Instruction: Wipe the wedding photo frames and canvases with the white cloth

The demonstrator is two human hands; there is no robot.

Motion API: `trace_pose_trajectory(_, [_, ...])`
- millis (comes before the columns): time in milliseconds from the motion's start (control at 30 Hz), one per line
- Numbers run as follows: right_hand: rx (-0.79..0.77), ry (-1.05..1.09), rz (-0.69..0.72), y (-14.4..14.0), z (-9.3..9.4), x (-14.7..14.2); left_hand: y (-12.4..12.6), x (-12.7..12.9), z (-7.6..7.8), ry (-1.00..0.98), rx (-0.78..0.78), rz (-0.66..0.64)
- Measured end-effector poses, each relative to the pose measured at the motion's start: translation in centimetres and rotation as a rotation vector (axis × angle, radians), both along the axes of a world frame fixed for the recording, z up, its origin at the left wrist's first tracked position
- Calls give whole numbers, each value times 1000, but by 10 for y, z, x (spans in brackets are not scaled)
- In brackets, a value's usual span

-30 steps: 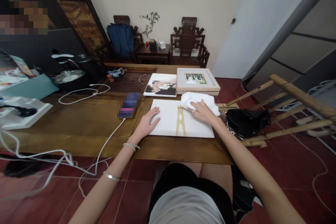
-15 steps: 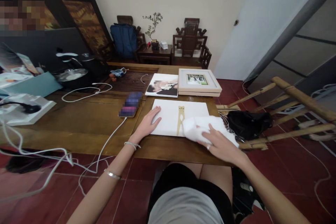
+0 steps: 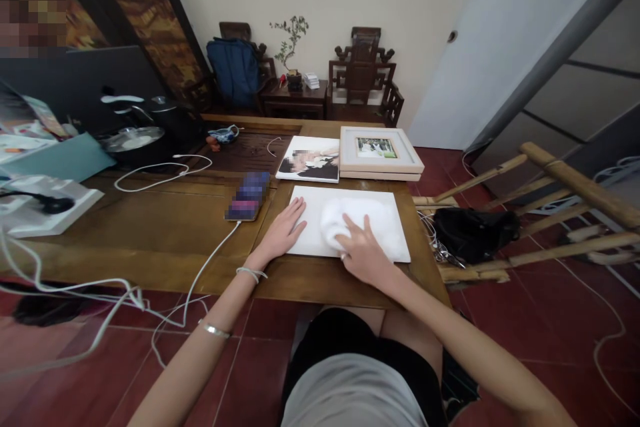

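A white canvas board (image 3: 395,243) lies flat on the wooden table (image 3: 165,227) in front of me. My left hand (image 3: 283,233) rests flat on its left edge, fingers apart, pinning it down. My right hand (image 3: 363,253) presses a white cloth (image 3: 345,220) onto the middle of the board, covering its gold mark. Behind the board lie a photo print (image 3: 310,159) and a stacked pale picture frame (image 3: 380,150).
A phone (image 3: 247,197) with a white cable lies left of the board. Cookware, papers and cables crowd the table's left side. Bamboo poles (image 3: 550,213) and a black bag (image 3: 473,230) sit to the right. Carved chairs and a small plant stand at the far wall.
My right hand has swept the cloth from the board's upper right, down to its lower right corner, then left onto its middle. The left hand has stayed in place.
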State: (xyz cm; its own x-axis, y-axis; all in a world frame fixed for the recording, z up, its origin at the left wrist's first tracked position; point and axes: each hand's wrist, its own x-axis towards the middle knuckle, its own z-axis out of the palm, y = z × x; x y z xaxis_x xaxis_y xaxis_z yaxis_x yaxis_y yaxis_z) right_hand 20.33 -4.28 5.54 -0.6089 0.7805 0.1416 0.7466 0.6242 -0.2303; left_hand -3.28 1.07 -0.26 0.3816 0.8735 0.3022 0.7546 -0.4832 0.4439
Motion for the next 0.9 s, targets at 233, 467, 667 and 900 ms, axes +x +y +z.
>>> trace_pose_trajectory(233, [-95, -21, 139, -37, 11, 9, 1, -1, -2, -45, 16, -5])
trace_pose_trajectory(467, [-1, -118, -34, 62, 12, -13, 1, -1, -2, -107, -10, -4])
trace_pose_trajectory(667, [83, -178, 54, 65, 4, -28, 2, -1, -3, -80, 1, -6])
trace_pose_trajectory(900, [113, -201, 216, -28, -1, -21, 2, -1, -3, -74, 9, -3])
